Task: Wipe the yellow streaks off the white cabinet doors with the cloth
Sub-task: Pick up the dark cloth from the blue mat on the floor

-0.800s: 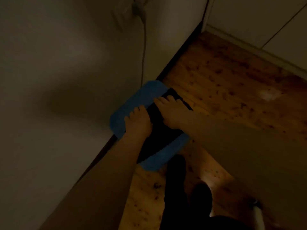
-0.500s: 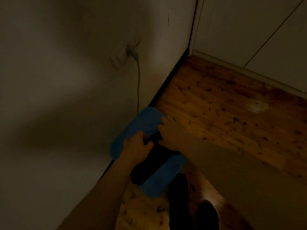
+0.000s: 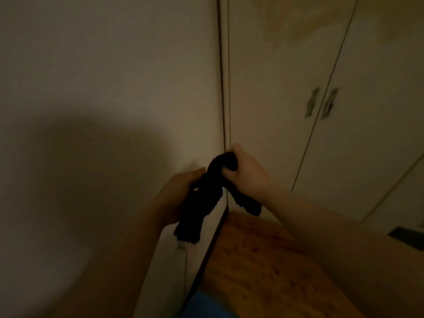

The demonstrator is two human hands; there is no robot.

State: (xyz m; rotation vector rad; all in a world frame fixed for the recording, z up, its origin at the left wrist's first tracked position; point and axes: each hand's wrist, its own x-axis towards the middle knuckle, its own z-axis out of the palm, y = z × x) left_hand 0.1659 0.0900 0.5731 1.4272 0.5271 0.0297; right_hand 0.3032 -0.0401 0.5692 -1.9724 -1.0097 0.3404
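The dark cloth (image 3: 207, 191), which lay on a blue mat on the floor a moment ago with both hands pressing on it, is now lifted into the air and hangs bunched between them in front of the room corner. The right hand (image 3: 244, 169) has its grip clamped round the cloth's top bundle, with one tail dropping toward 5 o'clock. The left hand (image 3: 177, 193) cups the longer hanging part from the 9 o'clock side; whether its fingers close round the fabric or only support it cannot be told in this dim light.

The view has swung up from the floor to the white cabinet doors (image 3: 286, 99), which fill the frame from 12 to 3 o'clock. A faint yellowish streak (image 3: 296, 21) shows high on the left door, near 1 o'clock, well apart from the cloth. So the pickup looks finished and wiping has not begun; the cloth touches no door.

The paired handles (image 3: 321, 105) are blurred. The blue mat (image 3: 202, 305) edges in at 6 o'clock on the wooden floor (image 3: 263, 260).

No brand, label or writing can be read anywhere.
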